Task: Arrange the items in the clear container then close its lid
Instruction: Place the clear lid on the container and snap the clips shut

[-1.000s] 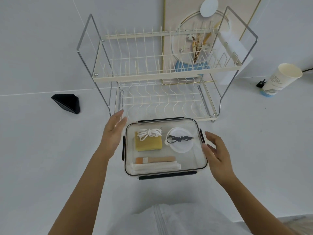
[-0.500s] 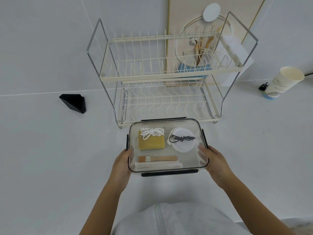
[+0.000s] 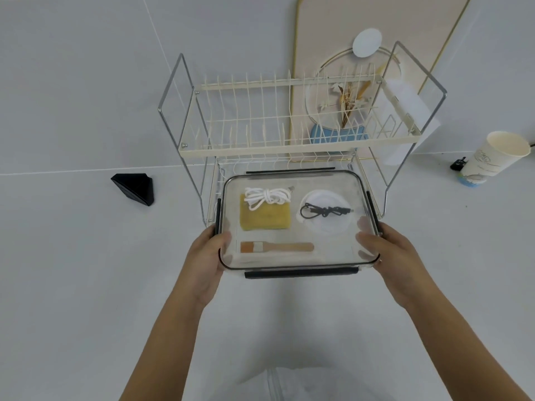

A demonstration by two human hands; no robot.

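The clear container with black clips has its lid on and is held above the white table, in front of the dish rack's lower shelf. My left hand grips its left side and my right hand grips its right side. Through the lid I see a yellow sponge with a white cord bundle on it, a white round pad with a black cable on it, and a small wooden brush near the front.
A two-tier cream wire dish rack stands just behind the container. A black triangular object lies to the left. A paper cup stands at the far right. A framed panel leans on the wall behind.
Both hands went from beside the container to gripping its sides. The container has lifted off the table and now sits higher and closer to the rack's lower shelf.
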